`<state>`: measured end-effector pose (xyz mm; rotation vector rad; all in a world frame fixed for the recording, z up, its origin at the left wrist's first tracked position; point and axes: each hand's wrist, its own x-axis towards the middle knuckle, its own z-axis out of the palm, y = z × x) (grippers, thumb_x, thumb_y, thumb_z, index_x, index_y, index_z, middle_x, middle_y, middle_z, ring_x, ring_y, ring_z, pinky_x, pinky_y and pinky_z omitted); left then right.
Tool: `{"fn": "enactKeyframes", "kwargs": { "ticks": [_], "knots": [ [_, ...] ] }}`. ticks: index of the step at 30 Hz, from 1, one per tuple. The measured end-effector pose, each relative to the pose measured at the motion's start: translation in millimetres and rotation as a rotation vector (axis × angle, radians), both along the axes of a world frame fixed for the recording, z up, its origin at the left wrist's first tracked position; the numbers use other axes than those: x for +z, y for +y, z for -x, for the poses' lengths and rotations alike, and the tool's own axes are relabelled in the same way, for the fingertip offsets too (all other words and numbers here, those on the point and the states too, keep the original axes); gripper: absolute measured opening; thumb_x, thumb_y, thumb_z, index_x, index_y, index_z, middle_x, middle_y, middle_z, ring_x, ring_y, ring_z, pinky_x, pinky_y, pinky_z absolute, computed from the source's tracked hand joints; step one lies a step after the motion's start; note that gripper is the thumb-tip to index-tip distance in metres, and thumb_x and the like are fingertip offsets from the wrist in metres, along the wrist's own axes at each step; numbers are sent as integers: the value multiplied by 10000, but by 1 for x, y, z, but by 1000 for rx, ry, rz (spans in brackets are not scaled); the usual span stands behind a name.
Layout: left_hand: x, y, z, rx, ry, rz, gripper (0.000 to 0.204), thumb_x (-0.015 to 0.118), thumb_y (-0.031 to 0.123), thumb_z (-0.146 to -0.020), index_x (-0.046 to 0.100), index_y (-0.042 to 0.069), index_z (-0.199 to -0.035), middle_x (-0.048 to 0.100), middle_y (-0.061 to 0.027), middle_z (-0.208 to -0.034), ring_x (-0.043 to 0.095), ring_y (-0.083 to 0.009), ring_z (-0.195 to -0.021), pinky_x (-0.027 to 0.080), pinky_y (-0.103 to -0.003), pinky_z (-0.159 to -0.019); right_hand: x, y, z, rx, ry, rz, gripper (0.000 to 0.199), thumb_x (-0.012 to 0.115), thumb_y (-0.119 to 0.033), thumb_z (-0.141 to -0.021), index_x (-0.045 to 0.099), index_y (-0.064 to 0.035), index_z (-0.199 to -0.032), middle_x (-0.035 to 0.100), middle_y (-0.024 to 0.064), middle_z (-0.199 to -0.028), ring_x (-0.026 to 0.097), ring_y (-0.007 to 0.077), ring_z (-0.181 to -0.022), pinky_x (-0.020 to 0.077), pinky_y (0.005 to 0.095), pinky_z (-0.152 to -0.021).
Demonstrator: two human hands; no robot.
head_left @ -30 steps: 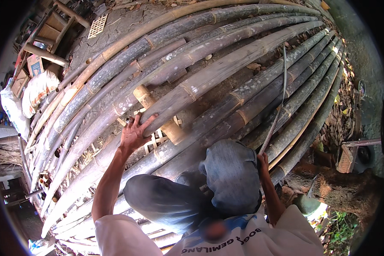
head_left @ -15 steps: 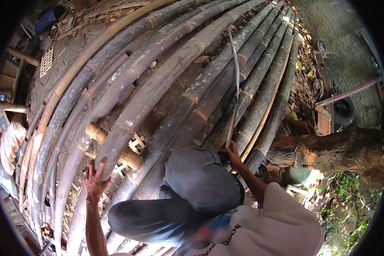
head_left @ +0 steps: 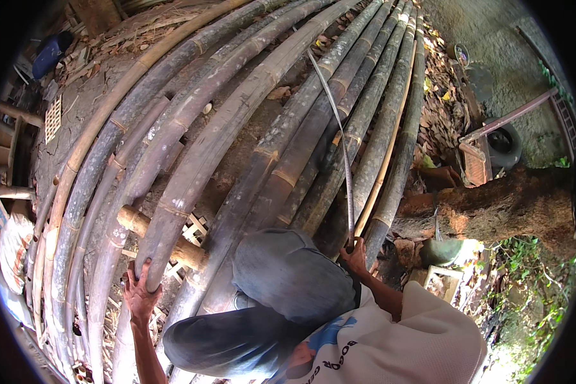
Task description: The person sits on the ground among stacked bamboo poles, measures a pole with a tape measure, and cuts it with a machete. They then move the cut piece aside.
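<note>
Right grip: thin strip | strip now leans farther left

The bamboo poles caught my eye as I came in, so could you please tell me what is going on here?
A person with bent knees is among bamboo poles. The left hand rests on a thick pole, which lies across a short bamboo piece. The right hand grips the near end of a long, thin strip that reaches away over neighbouring poles.
</note>
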<state>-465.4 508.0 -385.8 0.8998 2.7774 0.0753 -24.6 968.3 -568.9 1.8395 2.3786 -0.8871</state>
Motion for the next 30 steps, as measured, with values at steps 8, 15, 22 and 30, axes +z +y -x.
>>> {"fn": "enactKeyframes", "kwargs": {
  "ticks": [8, 15, 22, 30],
  "knots": [
    [-3, -3, 1, -38, 25, 1, 926, 827, 187, -657, 428, 320, -1482, 407, -206, -1447, 490, -439, -1231, 490, -536, -974, 18, -2, 18, -51, 186, 219, 656, 701, -234, -796, 410, -76, -1363, 640, 214, -993, 656, 360, -897, 521, 472, -802],
    [0, -2, -1, -25, 11, 14, 923, 829, 183, -664, 416, 310, -1479, 404, -202, -1446, 496, -450, -1210, 502, -545, -950, 66, -7, -10, -490, 434, 405, 466, 638, -77, -868, 483, -135, -1303, 620, 87, -846, 619, 159, -702, 496, 318, -586],
    [-2, 3, 1, -102, 55, -45, 901, 814, 183, -665, 422, 293, -1470, 415, -194, -1437, 502, -442, -1201, 507, -545, -933, 34, -13, -139, -251, 420, 653, 390, 664, -93, -900, 501, -81, -1255, 626, 40, -799, 616, 107, -689, 482, 277, -577],
    [-2, -1, 0, -68, 65, -16, 902, 815, 191, -660, 435, 321, -1468, 423, -190, -1432, 508, -436, -1200, 499, -551, -928, 78, 36, 27, -395, 580, 875, 398, 592, -159, -909, 513, -96, -1294, 682, 124, -1001, 687, 205, -873, 564, 345, -764]
  ]
}}
